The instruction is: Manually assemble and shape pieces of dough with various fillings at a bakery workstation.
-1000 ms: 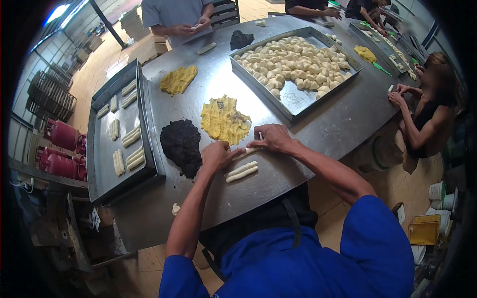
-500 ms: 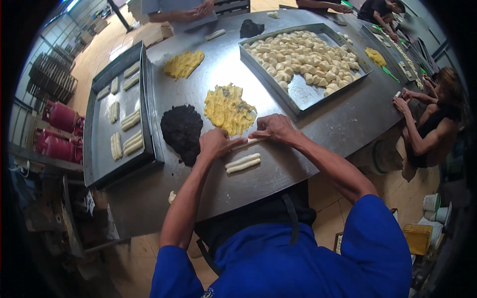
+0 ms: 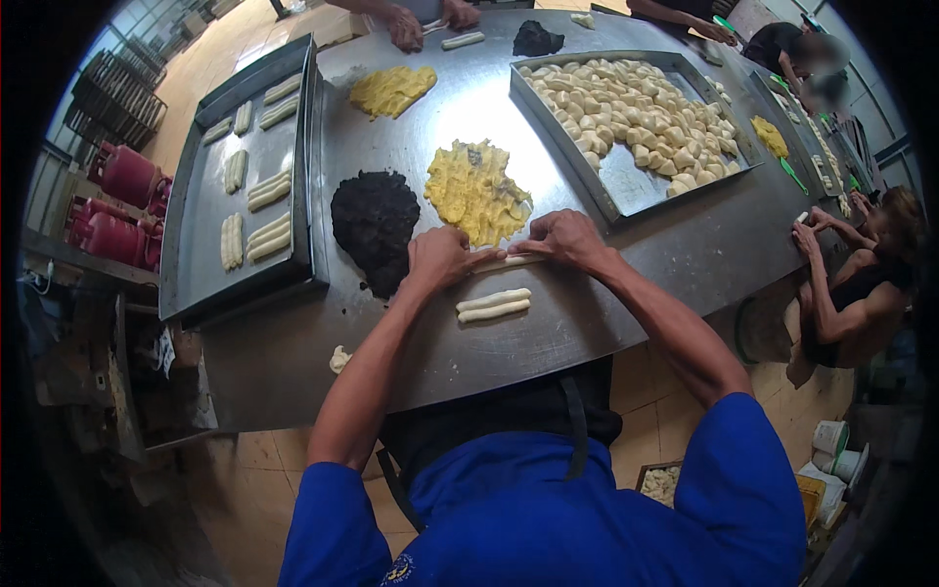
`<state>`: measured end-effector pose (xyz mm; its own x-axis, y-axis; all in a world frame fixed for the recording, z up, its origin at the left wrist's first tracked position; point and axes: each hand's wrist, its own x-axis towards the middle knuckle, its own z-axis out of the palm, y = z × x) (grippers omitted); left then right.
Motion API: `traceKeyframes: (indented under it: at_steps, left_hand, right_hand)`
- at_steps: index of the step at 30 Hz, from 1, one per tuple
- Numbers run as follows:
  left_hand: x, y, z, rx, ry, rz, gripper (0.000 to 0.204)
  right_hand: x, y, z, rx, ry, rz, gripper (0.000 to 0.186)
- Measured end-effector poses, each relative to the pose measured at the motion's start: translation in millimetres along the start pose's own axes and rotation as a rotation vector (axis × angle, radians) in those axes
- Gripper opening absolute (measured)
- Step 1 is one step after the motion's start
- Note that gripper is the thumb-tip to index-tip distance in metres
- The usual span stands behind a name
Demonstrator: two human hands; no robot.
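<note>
A thin roll of pale dough lies on the metal table, just below a lumpy patch of yellow filling. My left hand grips its left end between thumb and fingers. At the other end my right hand does the same, thumb turned inward. My fingers cover both ends of the roll. Nearer to me, two finished dough rolls lie side by side, touching. A dark, crumbly mound of filling sits left of the yellow patch, close to my left hand.
On the left stands a deep metal tray with several grouped dough rolls. A second tray, at the back right, holds many dough pieces. Another yellow mound and a dark lump lie farther back. Co-workers stand across the table and at right.
My view has shifted, so the table's contents appear farther right. Both hands stay at the ends of the dough roll. Across the table, a co-worker's hands have come down to the tabletop.
</note>
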<state>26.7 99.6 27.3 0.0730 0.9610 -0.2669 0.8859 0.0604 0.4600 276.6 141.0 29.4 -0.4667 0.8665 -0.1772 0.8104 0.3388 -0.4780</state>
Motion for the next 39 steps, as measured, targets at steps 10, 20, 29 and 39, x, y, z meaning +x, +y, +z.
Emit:
traceKeyframes:
  at_steps: [10, 20, 29, 39]
  left_hand:
    - [7, -4, 1, 0.07, 0.053, 0.065, 0.071]
    - [-3, -11, 14, 0.077, 0.289, 0.16, 0.07]
    - [-13, -23, 4, -0.068, 0.107, 0.084, 0.057]
    - [-40, -13, 11, -0.377, 0.191, 0.352, 0.035]
  right_hand:
    - [7, 2, 8, -0.113, 0.056, -0.063, 0.058]
    - [7, 11, 9, -0.131, 0.213, -0.167, 0.061]
    - [-17, 9, -2, 0.115, 0.09, -0.143, 0.04]
    - [-40, -6, 23, 0.17, 0.183, -0.265, 0.021]
